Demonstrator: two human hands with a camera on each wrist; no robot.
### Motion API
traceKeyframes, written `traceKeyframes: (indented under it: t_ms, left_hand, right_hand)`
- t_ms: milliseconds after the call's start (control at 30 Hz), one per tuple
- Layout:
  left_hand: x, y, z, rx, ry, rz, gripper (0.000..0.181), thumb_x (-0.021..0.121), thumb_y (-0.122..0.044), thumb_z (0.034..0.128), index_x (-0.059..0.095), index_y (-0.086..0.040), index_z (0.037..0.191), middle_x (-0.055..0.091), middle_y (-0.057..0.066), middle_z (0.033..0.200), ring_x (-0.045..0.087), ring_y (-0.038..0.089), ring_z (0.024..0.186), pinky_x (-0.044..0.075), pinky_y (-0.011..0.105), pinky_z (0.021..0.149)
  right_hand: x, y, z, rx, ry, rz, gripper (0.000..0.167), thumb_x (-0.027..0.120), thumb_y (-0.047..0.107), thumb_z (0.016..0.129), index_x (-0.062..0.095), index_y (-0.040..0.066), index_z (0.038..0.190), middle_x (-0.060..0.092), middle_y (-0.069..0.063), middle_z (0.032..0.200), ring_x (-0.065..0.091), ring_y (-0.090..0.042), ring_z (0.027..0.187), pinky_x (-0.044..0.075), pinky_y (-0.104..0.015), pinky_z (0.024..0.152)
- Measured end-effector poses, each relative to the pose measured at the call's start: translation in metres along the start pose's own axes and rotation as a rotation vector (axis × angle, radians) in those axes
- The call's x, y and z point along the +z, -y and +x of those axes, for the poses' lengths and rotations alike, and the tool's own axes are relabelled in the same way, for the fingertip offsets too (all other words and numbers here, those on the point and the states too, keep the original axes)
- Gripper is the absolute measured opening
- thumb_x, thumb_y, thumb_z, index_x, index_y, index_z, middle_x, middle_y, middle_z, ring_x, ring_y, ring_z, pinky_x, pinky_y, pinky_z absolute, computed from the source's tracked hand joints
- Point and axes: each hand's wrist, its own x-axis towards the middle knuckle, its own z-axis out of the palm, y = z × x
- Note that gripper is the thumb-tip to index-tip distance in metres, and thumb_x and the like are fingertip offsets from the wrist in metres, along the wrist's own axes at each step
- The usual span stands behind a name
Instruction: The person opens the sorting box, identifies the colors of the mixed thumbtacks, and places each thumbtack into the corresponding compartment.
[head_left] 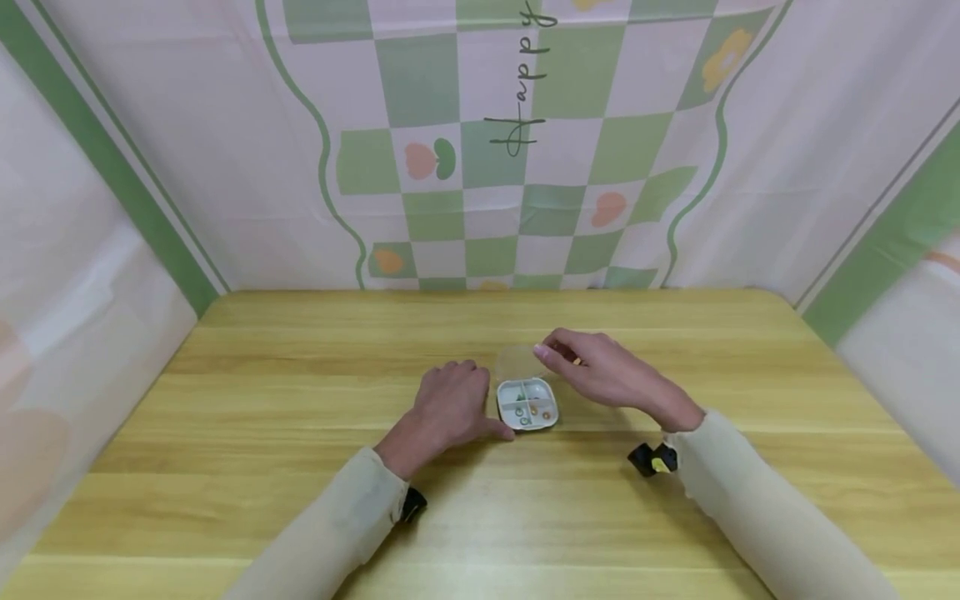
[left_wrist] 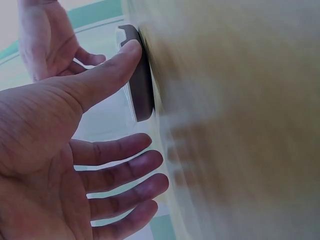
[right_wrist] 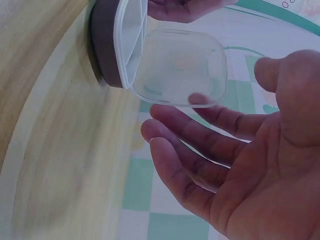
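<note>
A small pill box (head_left: 528, 427) with a white divided tray lies on the table, its clear lid (right_wrist: 175, 65) swung up and back. Its outer side (left_wrist: 142, 90) is dark. Small green pieces (head_left: 519, 412) and orange pieces (head_left: 546, 415) sit in its compartments; their kind is too small to tell. My left hand (head_left: 453, 404) is at the box's left, the thumb against its front side and the other fingers extended. Beside the lid, my right hand (head_left: 600, 367) has loosely bent fingers, and one fingertip appears to touch the lid's edge.
The wooden table (head_left: 300, 467) reaches back to a hanging cloth (head_left: 420, 83) with green checks. Cloth also hangs at both sides. Black wrist straps (head_left: 652, 458) show at the sleeves.
</note>
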Motion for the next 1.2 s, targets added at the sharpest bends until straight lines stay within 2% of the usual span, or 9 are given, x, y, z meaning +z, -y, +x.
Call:
traceKeyframes:
  t_ms: [67,167,333,467,567,700,800,933,1200]
  left_hand:
    - [0.0,0.0,0.0,-0.004,-0.001,-0.005,0.062,0.085,-0.067,0.0671,0.06,-0.012,0.082,0.057,0.002,0.082,0.052,0.018,0.069,0.046,0.033,0.058]
    - [-0.001,0.0,-0.001,-0.008,-0.001,-0.015,0.062,0.085,-0.066,0.0674,0.06,-0.012,0.085,0.057,0.002,0.082,0.052,0.018,0.069,0.046,0.033,0.058]
    - [-0.001,0.001,-0.001,-0.01,-0.006,-0.033,0.062,0.086,-0.063,0.0695,0.063,-0.011,0.095,0.058,0.001,0.085,0.052,0.019,0.072,0.046,0.034,0.062]
    - [-0.001,0.001,-0.002,0.003,-0.014,-0.035,0.061,0.085,-0.058,0.0745,0.065,-0.009,0.106,0.061,0.002,0.091,0.056,0.021,0.078,0.05,0.036,0.067]
    - [-0.002,0.001,-0.003,0.014,-0.007,-0.063,0.068,0.085,-0.058,0.0756,0.065,-0.008,0.117,0.064,0.005,0.1,0.06,0.023,0.086,0.052,0.039,0.072]
    - [-0.004,0.0,-0.003,0.033,0.009,-0.169,0.077,0.082,-0.058,0.0787,0.062,-0.009,0.135,0.064,0.008,0.12,0.061,0.026,0.101,0.051,0.041,0.082]
    - [-0.003,-0.001,-0.002,0.057,0.018,-0.224,0.073,0.077,-0.053,0.0857,0.059,-0.01,0.141,0.062,0.009,0.13,0.058,0.027,0.108,0.05,0.042,0.087]
    - [-0.001,-0.001,-0.001,0.075,0.021,-0.213,0.065,0.075,-0.05,0.0892,0.061,-0.012,0.141,0.062,0.008,0.127,0.056,0.026,0.104,0.048,0.041,0.085]
    - [0.002,-0.004,0.0,0.064,0.01,-0.161,0.062,0.075,-0.05,0.089,0.064,-0.013,0.138,0.064,0.006,0.12,0.055,0.025,0.099,0.049,0.04,0.08]
  right_hand:
    - [0.0,0.0,0.0,0.009,0.02,0.015,0.042,0.042,0.04,0.11,0.065,0.005,0.105,0.062,-0.005,0.084,0.055,-0.017,0.073,0.046,-0.035,0.067]
    - [0.001,0.0,-0.001,0.001,0.072,0.013,0.038,0.046,0.038,0.109,0.065,0.006,0.099,0.059,-0.003,0.08,0.052,-0.016,0.069,0.045,-0.033,0.063]
    - [0.004,0.001,-0.001,-0.021,0.117,-0.024,0.027,0.064,0.034,0.101,0.068,0.008,0.103,0.068,-0.002,0.094,0.062,-0.018,0.083,0.052,-0.037,0.074]
    - [0.006,0.001,-0.001,-0.006,0.163,-0.119,0.045,0.075,0.04,0.092,0.068,0.002,0.117,0.067,-0.005,0.106,0.063,-0.021,0.096,0.053,-0.042,0.083]
    - [0.007,0.0,-0.002,-0.006,0.189,-0.191,0.058,0.08,0.041,0.087,0.067,-0.001,0.124,0.065,-0.007,0.111,0.062,-0.021,0.098,0.052,-0.043,0.084]
    - [0.008,0.001,-0.003,-0.009,0.188,-0.229,0.062,0.084,0.039,0.083,0.066,-0.002,0.126,0.064,-0.008,0.11,0.06,-0.021,0.096,0.052,-0.042,0.082]
    - [0.008,0.002,-0.004,0.011,0.191,-0.239,0.065,0.086,0.038,0.081,0.066,-0.002,0.127,0.064,-0.008,0.11,0.059,-0.021,0.094,0.052,-0.042,0.082]
    - [0.011,0.003,-0.004,0.032,0.18,-0.256,0.066,0.088,0.038,0.079,0.066,-0.002,0.127,0.063,-0.008,0.109,0.058,-0.019,0.091,0.051,-0.04,0.08]
    - [0.016,0.008,-0.004,0.022,0.129,-0.291,0.061,0.092,0.033,0.074,0.069,-0.001,0.12,0.063,-0.005,0.1,0.055,-0.017,0.084,0.049,-0.035,0.071]
